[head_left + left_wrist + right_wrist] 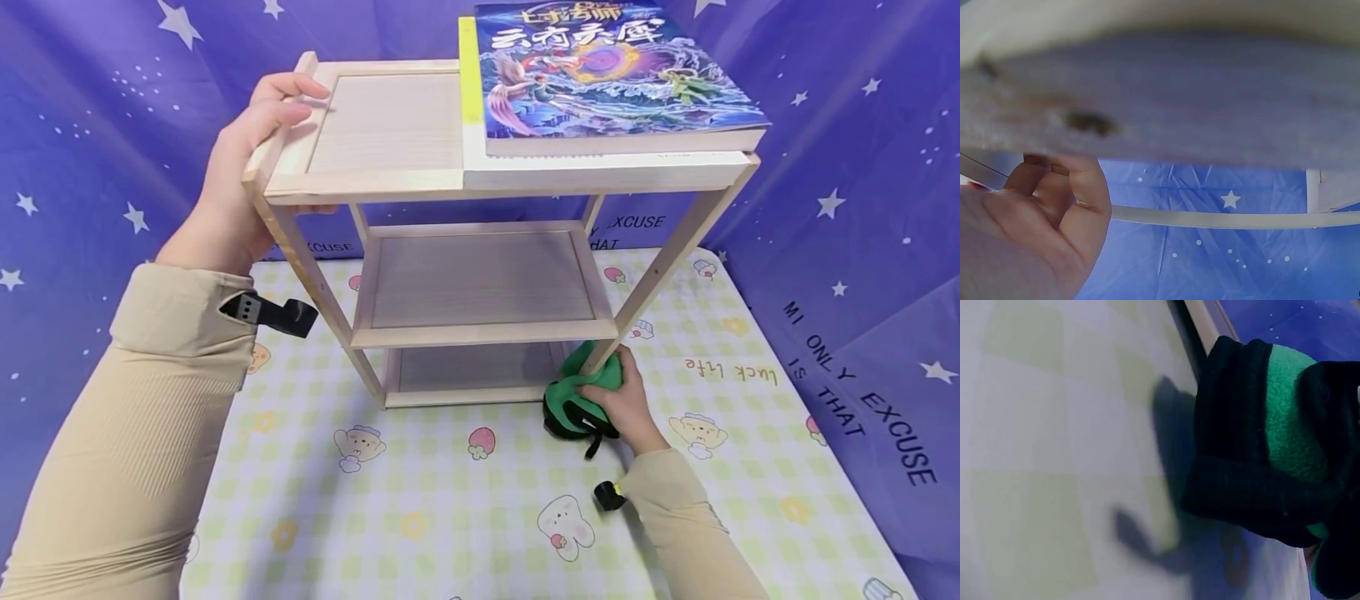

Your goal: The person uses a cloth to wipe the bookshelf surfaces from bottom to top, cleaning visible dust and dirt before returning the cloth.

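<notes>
Shelf [393,125] stands on tablecloth [450,492], three tiers, pale wood. Left hand [236,162] grips top tier's left end: fingers over the rail, others curled up beneath it, seen in left wrist view too. Right hand [628,404] holds green fabric [573,400], black-trimmed, at the near right leg's foot. Fabric shows both sides of the leg and hides its lower end; can't tell if it's around the leg or only against it.

Two books load the top tier's right half: upper book [615,92] on lower book [600,175]. Lower one runs along the near edge to about the near right corner. Bare panel between books and left hand.

Clearances: tall gap top to middle tier [480,275]; bottom tier [465,367] sits low near the cloth. Most room on near side, where right forearm comes in. Right strip is narrower, ending at table's right edge with curtain [825,250] beyond; curtain also just behind far edge. Right wrist view: fabric close to cloth, shadow alongside, fingers mostly hidden; can't tell contact.
</notes>
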The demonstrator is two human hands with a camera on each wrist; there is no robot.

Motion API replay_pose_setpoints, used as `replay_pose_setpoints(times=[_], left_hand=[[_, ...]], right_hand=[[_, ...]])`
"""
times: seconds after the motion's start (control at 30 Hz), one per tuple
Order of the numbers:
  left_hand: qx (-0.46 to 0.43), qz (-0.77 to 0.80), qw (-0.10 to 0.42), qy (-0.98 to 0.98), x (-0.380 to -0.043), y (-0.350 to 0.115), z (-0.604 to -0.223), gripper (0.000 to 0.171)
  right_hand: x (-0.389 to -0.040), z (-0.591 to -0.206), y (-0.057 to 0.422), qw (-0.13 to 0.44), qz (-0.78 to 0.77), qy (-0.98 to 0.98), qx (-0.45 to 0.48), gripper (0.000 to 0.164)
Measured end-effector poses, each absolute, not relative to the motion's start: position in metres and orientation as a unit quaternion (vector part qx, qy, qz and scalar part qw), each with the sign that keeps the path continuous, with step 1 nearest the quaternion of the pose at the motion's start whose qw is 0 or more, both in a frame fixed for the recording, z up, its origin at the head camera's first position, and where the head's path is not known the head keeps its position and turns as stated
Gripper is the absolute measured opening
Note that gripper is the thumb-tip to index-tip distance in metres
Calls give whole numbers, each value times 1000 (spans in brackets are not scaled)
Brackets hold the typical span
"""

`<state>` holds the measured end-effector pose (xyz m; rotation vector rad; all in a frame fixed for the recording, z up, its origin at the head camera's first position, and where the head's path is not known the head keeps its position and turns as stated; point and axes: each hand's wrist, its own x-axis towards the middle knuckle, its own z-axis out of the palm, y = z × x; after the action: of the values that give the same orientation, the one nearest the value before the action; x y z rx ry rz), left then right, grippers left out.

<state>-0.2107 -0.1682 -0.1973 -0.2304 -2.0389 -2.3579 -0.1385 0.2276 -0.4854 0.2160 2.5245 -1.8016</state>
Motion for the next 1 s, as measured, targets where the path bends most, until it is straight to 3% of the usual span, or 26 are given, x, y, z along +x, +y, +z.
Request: replay_pose_setpoints(times=[0.57,1.0], left_hand=[[-82,-762,5,-643,-210,-169,-198,17],[-85,-759,8,-645,-209,-168,-198,17]], right_hand=[[-138,-444,221,-79,-632,769,55,71],[-133,-418,211,-102,-609,781,95,69]])
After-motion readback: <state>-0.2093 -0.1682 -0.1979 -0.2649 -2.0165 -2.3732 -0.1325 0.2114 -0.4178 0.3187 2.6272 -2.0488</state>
